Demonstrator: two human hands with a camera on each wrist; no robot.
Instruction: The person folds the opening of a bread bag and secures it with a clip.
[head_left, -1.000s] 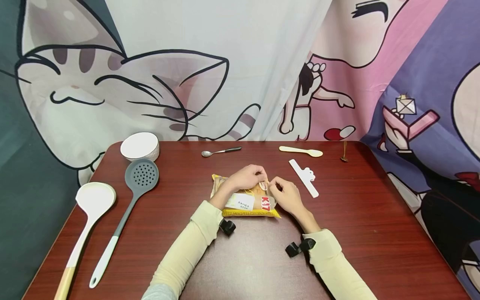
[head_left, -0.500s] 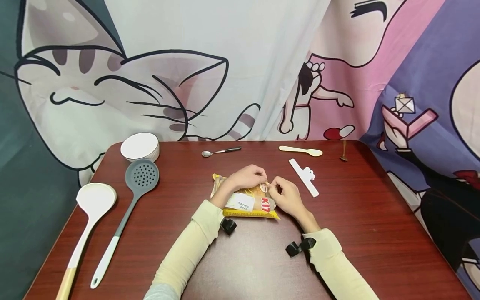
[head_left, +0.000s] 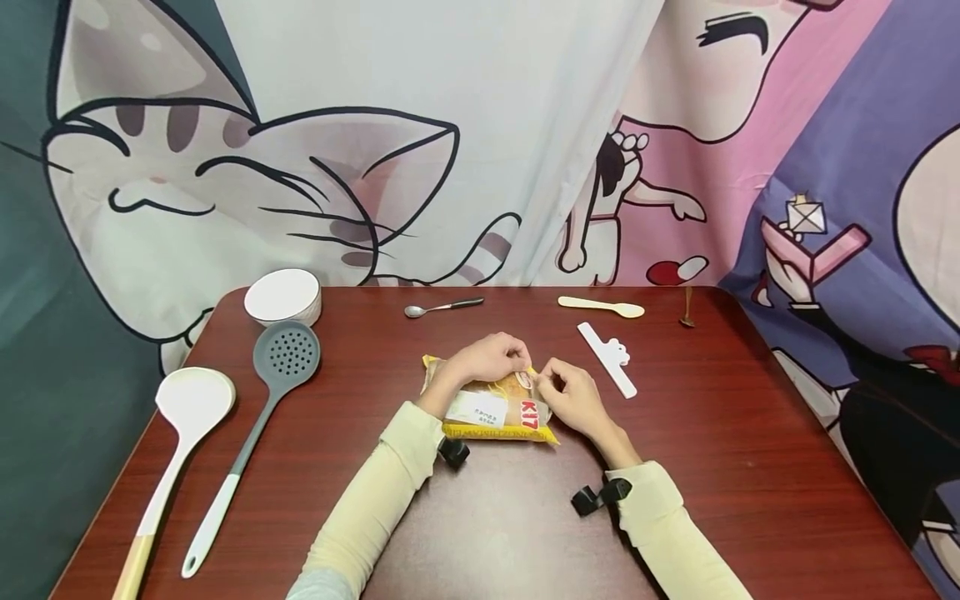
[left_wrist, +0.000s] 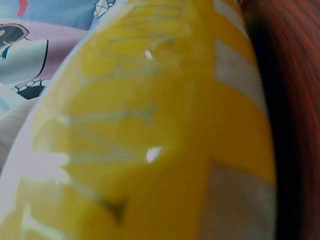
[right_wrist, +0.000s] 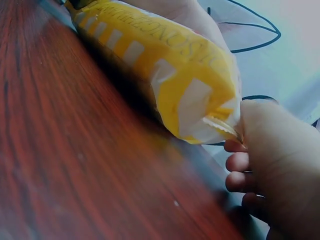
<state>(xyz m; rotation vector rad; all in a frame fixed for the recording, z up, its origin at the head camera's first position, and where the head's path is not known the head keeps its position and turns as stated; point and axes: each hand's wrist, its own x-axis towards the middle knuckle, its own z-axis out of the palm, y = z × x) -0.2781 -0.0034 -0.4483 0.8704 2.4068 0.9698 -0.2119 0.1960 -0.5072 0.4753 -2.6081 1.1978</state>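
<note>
A plump yellow and clear plastic packet of bread (head_left: 480, 410) with a white label and red "K17" print lies on the table before the person. My left hand (head_left: 489, 358) reaches over its top and pinches the wrapper near the upper right corner. At the packet's right end, my right hand (head_left: 576, 398) pinches the crimped edge between thumb and finger. The right wrist view shows that packet end (right_wrist: 195, 110) drawn to a point at the right hand (right_wrist: 285, 160). Yellow wrapper (left_wrist: 150, 100) fills most of the left wrist view, hiding the left fingertips.
Right of the packet lies a white bag clip (head_left: 609, 358). A small metal spoon (head_left: 442, 307), a cream spoon (head_left: 600, 307) and a little brown item (head_left: 687, 317) lie behind. At left are a white bowl (head_left: 283, 298), a grey skimmer (head_left: 277, 387) and a white ladle (head_left: 183, 425).
Both hands stay at the packet's right end with nearly the same grip. The left fingertips have shifted slightly left, and the head view has tilted a little.
</note>
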